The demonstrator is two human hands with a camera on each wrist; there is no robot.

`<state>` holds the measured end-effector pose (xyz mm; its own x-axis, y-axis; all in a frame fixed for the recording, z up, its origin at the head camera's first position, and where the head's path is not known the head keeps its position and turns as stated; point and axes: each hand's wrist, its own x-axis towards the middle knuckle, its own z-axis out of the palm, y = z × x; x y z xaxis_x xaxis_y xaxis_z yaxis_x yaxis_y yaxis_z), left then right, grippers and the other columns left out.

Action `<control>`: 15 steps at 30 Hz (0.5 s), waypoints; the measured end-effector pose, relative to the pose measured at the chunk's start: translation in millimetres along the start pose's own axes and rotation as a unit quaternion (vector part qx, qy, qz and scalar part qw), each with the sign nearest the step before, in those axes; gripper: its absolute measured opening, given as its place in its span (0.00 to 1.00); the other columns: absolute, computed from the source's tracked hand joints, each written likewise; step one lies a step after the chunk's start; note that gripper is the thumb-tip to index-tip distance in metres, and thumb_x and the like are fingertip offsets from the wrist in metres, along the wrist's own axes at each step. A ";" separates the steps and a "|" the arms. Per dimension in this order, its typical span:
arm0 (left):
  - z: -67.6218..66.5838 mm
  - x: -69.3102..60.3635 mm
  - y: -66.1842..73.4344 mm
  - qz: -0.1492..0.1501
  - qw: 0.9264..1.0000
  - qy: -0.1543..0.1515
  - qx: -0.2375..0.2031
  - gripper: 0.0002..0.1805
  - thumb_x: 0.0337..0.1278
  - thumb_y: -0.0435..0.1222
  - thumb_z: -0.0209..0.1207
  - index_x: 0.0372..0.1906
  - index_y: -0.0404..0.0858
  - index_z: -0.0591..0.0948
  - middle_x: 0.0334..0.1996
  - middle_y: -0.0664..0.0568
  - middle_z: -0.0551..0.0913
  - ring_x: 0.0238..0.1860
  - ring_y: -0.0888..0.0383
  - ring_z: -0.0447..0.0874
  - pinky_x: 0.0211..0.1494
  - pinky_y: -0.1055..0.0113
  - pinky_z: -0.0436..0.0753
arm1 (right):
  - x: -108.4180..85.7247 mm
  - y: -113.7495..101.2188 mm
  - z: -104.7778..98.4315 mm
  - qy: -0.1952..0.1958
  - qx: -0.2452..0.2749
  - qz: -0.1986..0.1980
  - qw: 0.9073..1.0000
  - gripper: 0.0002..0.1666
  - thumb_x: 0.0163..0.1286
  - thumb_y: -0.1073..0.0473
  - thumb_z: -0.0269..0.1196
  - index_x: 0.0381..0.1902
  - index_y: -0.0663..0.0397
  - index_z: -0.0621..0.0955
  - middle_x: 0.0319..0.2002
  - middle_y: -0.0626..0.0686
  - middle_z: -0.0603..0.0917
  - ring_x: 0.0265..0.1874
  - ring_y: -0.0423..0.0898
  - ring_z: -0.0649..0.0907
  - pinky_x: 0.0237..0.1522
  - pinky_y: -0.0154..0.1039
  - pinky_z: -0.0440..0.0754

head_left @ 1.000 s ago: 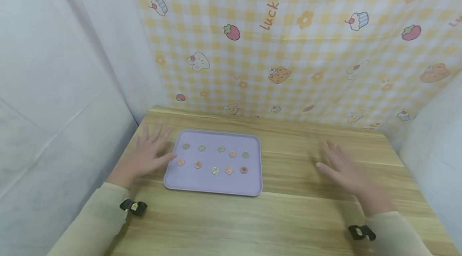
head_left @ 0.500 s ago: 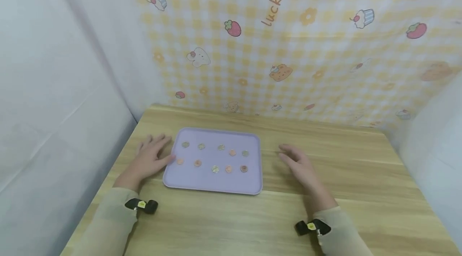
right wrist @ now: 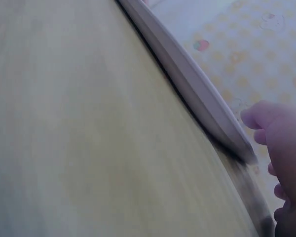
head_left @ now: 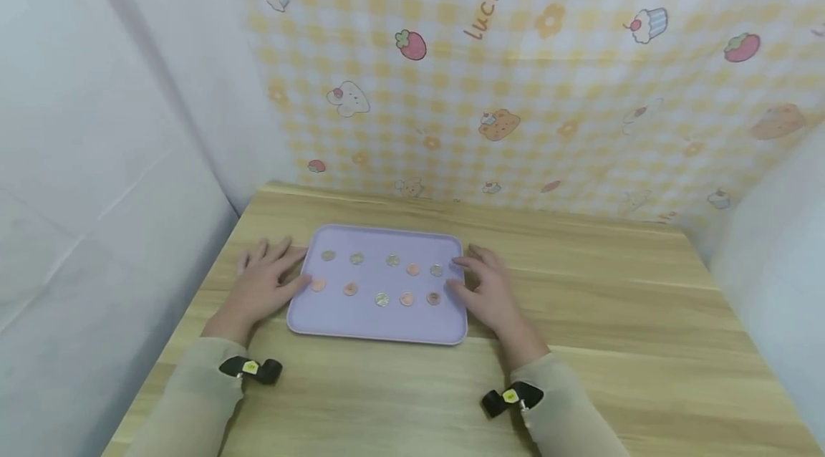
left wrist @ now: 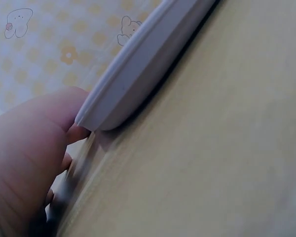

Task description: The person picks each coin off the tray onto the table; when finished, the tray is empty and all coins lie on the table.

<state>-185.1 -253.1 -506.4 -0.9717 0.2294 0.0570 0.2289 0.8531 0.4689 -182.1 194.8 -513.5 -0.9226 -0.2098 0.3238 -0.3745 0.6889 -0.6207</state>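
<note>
A lilac tray (head_left: 374, 324) lies on the wooden table. Two loose rows of coins rest in it, some silver-coloured (head_left: 356, 258), others copper-coloured (head_left: 406, 299). At the tray's left side my left hand (head_left: 258, 289) holds the rim, thumb over the edge and the other fingers outside. The left wrist view shows that thumb (left wrist: 69, 106) at the tray's corner, the fingertips partly hidden below. My right hand (head_left: 486, 289) is at the right side, thumb and index finger reaching over the rim. In the right wrist view its thumb (right wrist: 259, 114) appears slightly apart from the tray wall (right wrist: 187, 74).
Bare wood of the table (head_left: 612, 314) stretches right of the tray and in front of it. A yellow checked cloth (head_left: 451, 84) hangs behind the table. White sheets (head_left: 116, 156) enclose the left and right sides. Each wrist wears a small black camera (head_left: 512, 396).
My right hand has moved left from the open table to the tray's right edge. My left hand has settled at the left rim with its fingers less spread. The coins keep their arrangement.
</note>
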 end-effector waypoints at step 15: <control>3.3 -3.2 3.1 -0.009 1.000 0.006 0.013 0.38 0.74 0.61 0.56 0.78 0.44 0.74 0.83 0.34 0.56 0.81 0.21 0.39 0.77 0.23 0.35 | 11.5 -19.1 17.1 -0.029 -0.050 0.073 0.996 0.21 0.69 0.46 0.74 0.57 0.42 0.91 0.79 0.67 0.67 0.78 0.72 0.61 0.76 0.73 0.50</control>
<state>-181.1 -249.6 -508.1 -0.9761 0.2094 0.0588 0.2133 0.8690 0.4466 -187.1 167.3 -510.2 -0.9716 -0.1395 0.1912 -0.2268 0.7799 -0.5834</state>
